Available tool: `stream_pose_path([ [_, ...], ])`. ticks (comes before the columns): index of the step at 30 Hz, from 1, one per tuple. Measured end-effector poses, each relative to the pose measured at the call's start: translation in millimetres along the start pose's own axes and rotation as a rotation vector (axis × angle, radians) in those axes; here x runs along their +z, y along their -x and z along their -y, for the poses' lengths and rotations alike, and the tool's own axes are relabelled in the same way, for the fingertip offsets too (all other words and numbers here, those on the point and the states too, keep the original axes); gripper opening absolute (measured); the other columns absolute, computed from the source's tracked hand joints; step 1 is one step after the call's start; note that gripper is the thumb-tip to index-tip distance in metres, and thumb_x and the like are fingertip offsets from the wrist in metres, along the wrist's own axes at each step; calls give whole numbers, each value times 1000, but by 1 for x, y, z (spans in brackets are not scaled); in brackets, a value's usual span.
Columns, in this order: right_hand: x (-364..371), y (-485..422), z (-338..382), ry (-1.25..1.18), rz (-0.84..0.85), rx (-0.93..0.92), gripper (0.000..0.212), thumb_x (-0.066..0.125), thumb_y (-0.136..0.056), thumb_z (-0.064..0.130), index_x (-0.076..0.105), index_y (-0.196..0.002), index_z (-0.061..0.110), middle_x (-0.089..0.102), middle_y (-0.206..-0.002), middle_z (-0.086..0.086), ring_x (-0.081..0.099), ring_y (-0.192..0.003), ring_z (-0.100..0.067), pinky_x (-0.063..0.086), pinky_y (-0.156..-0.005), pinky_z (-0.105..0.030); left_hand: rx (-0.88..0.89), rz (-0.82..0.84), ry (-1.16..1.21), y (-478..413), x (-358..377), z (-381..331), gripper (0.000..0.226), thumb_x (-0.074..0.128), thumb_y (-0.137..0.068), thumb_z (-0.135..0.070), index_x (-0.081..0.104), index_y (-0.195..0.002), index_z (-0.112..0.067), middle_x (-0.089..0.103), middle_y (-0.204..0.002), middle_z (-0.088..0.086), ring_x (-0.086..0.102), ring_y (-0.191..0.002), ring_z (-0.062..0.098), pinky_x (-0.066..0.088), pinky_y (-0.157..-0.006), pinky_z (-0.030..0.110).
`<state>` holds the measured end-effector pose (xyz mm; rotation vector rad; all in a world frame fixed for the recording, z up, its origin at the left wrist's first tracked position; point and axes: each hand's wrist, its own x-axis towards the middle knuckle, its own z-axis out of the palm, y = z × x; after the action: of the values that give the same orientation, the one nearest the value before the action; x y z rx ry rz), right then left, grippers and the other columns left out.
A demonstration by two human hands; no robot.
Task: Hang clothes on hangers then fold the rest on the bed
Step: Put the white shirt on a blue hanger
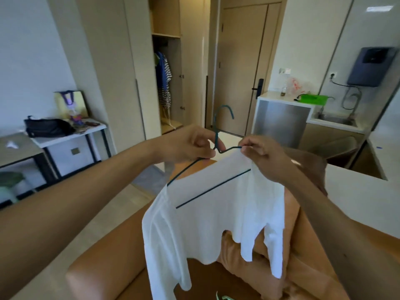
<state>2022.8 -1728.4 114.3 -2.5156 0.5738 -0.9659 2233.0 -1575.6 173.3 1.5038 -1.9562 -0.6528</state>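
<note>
Both hands are up in front of us, over an orange sofa (pixel 104 271). Our left hand (pixel 190 146) curls round the hanger (pixel 213 188) just below its hook, fingers closed on the wire. Our right hand (pixel 263 158) pinches the shirt (pixel 205 224) at its collar edge against the hanger's right arm, thumb and forefinger tight and the other fingers curled over bunched cloth. The shirt is half on: the wire's left end sits inside one shoulder, and the body and sleeves drape down toward us, clear of the sofa. We judge the shirt light, soft and limp, so it will slide or sag wherever nothing supports it, and it is best taken at the collar or shoulder seam and drawn over the wire. The hanger looks thin and springy, light, and a little slippery under cloth, so the neck below the hook seems the steadiest place to hold. Its hook points up and away, curling to the right. Its long axis, the bottom bar, runs tilted from low near left to higher far right, so the left shoulder hangs lower. Far ahead the open wardrobe (pixel 171 68) already holds hung clothes (pixel 163 76).
</note>
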Motion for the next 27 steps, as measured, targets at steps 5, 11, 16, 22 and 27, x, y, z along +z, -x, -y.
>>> stream_pose_path([
  [5,43,-26,28,67,-9,-117,13,58,-100,15,70,-104,15,66,-100,6,55,-93,-10,45,-87,-34,-77,-164,61,42,-6,14,14,62,-97,-18,70,-109,-19,65,-78,23,52,-66,33,44,-65,43],
  [11,90,-42,74,-36,-87,-130,29,62,-99,21,63,-128,17,63,-126,1,55,-115,-13,42,-102,-32,-154,-406,222,89,-15,28,15,61,-95,0,69,-107,-3,61,-60,3,49,-50,10,40,-49,16],
  [16,111,-18,142,-251,-124,133,17,66,-95,29,62,-110,24,64,-97,7,59,-83,-7,46,-72,-20,-219,-651,350,135,-29,42,13,59,-94,2,68,-103,1,64,-71,19,47,-45,13,39,-45,18],
  [22,148,27,242,-392,413,124,32,58,-88,58,64,-83,27,65,-74,0,64,-69,-21,55,-67,-41,-251,-924,214,186,-51,71,9,64,-91,-3,69,-94,-9,70,-67,5,52,-45,8,46,-50,21],
  [27,200,37,288,-243,480,131,46,56,-82,73,65,-89,28,68,-79,2,66,-73,-12,59,-70,-33,-317,-1048,31,228,-70,101,8,68,-88,-8,71,-90,-15,74,-70,0,59,-50,3,50,-54,20],
])
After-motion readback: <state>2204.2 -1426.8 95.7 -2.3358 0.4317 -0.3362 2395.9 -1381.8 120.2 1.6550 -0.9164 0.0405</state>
